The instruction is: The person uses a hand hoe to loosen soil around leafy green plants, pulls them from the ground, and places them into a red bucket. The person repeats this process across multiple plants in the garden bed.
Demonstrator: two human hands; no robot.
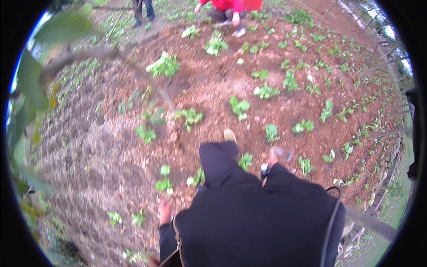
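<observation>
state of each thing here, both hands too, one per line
Left hand: lowered beside the body, grip unclear
Right hand: extended forward, blurred, grip unclear
Pale object by right hand: too blurred to tell
Green plants: leafy, scattered
Soil: rough, crumbly
Shoe: on soil
Person in red: crouching

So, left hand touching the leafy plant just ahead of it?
Apart: the head view shows soil between the left hand and the leafy plant.

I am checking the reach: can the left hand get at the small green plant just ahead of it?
Probably yes: only soil shows between the left hand and the plant, though how high the hand hangs is hard to tell.
</observation>
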